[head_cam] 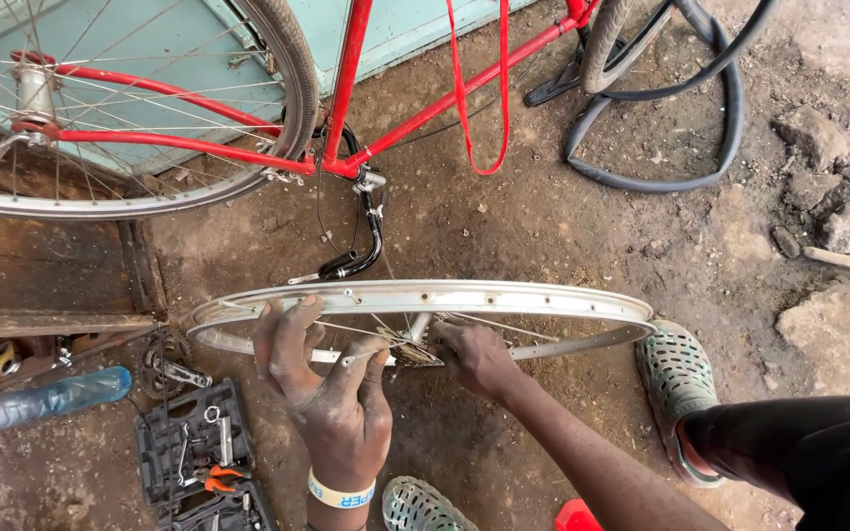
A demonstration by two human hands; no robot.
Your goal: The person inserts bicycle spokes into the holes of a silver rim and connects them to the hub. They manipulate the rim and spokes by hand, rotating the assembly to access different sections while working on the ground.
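Bare silver rim (pixel 425 297), no tyre on it, is lying nearly flat just above the dirt, right in the middle of the view. Left hand (pixel 322 379) has its fingers spread, reaching up through the spokes (pixel 489 325) with the fingertips hooked over the near edge of the rim. Right hand (pixel 474 356) is curled tight around the hub (pixel 413 352) at the centre; whatever it's pinching there is hidden by the fingers, so can't tell exactly. A pale wristband (pixel 339 495) sits on the left wrist. Pretty cramped spot: the red bike (pixel 346 88) stands right behind the rim, its rear wheel (pixel 287 79) up at the top left and its black crank arm (pixel 366 236) hanging down almost to the rim's far edge. A loose black tyre (pixel 661 177) lies on the ground at the upper right, near some rocks (pixel 828 197). On the left there's an open black tool case (pixel 194 447), a sprocket (pixel 164 359) just above it and a plastic bottle (pixel 51 398). Green clogs (pixel 676 379) are planted just right of the rim and below the hands.
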